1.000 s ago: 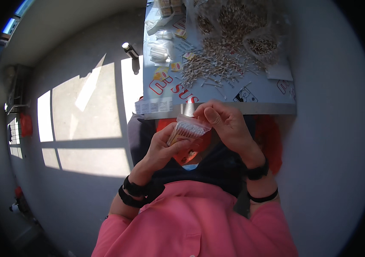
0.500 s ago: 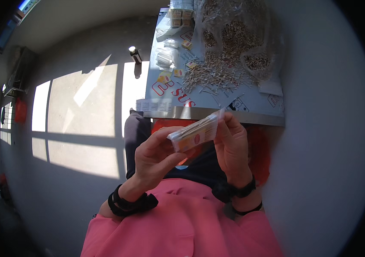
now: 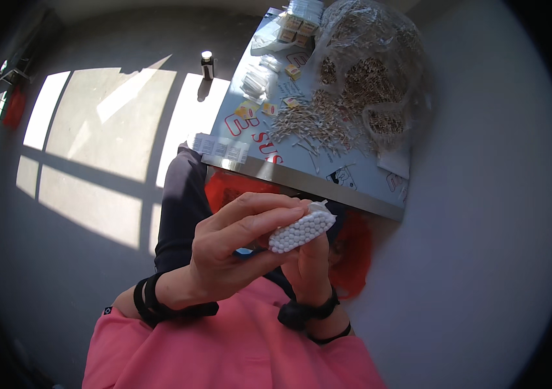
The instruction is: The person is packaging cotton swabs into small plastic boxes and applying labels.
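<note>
A clear-wrapped pack of cotton swabs (image 3: 303, 232) is between my hands in front of my lap, its end turned up so the rows of white tips show. My left hand (image 3: 230, 246) is closed round its left side, with the fingers over the top and the thumb below. From below, my right hand (image 3: 310, 271) grips the pack, and part of its fingers is hidden behind it. Past my hands, loose cotton swabs (image 3: 302, 126) lie heaped on the table (image 3: 295, 178) beside a big clear plastic bag (image 3: 373, 71) full of swabs.
Small yellow-and-white cards (image 3: 269, 109) and clear plastic sleeves (image 3: 256, 84) lie at the table's left. Stacked packs (image 3: 299, 27) stand at its far end. A dark bottle (image 3: 207, 65) with a white cap is on the floor. Red plastic bags (image 3: 354, 259) hang under the table.
The pack has been turned from lying sideways to showing its tip end. My right hand has moved down and left, beneath it. The view has swung, so the table appears tilted.
</note>
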The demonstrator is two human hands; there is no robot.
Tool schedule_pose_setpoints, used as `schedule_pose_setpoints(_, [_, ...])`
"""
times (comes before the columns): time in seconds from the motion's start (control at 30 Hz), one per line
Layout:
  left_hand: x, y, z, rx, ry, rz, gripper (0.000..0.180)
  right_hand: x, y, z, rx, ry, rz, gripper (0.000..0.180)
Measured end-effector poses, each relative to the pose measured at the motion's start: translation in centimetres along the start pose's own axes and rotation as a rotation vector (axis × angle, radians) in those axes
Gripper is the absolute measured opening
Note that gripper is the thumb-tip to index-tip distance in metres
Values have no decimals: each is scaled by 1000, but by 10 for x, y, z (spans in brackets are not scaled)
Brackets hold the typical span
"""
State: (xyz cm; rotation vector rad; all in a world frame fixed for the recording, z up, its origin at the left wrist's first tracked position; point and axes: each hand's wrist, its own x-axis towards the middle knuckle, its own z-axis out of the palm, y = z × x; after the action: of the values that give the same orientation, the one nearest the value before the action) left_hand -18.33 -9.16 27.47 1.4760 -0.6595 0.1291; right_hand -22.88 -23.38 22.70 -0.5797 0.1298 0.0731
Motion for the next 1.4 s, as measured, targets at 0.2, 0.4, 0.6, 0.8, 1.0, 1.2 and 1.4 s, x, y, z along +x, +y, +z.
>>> schedule_pose_setpoints(0.2, [5, 0, -8, 214, -17, 81, 48, -2, 14, 0, 8, -33, 29, 23])
schedule_pose_setpoints(0.4, [2, -12, -1, 144, 9, 80, 43, -8, 24, 15, 80, 194, 76, 31])
schedule_pose_setpoints(0.6, [3, -12, 1, 117, -46, 84, 38, -8, 22, 16, 81, 172, 84, 29])
schedule_pose_setpoints(0.8, [-3, -13, -4, 163, -95, 110, 36, -9, 29, 11, 57, 143, 72, 28])
schedule_pose_setpoints(1.0, [-4, -13, -4, 145, -122, 108, 37, -10, 31, 7, 19, 124, 33, 26])
schedule_pose_setpoints(1.2, [-6, -10, -9, 50, -51, -47, 42, -6, 36, 12, 10, 83, 2, 25])
schedule_pose_setpoints(1.4, [-12, -20, -9, -546, 141, -365, 45, 0, 25, 9, -336, 264, -291, 10])
